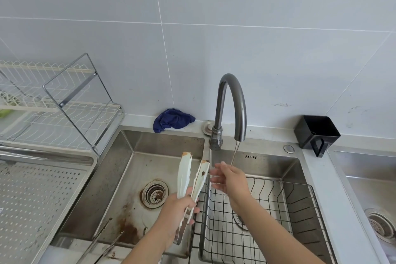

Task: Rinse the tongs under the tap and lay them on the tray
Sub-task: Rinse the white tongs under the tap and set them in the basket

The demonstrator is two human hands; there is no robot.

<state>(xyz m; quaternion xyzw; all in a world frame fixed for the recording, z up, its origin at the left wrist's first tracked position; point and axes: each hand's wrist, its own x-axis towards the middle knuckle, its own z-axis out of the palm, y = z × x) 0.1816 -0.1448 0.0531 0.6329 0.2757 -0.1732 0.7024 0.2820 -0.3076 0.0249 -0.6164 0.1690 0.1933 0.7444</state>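
My left hand grips a pair of white tongs by the handle end, tips pointing up and apart, with brown stains at the tips. They hang over the left sink basin, left of the running water. The grey curved tap pours a thin stream onto my right hand, which is open with fingers spread under the water. The perforated metal tray lies at the left, beside the sink.
A second pair of metal tongs lies in the stained left basin near the drain. A wire basket sits in the right basin. A blue cloth, a black cup and a dish rack stand around the sink.
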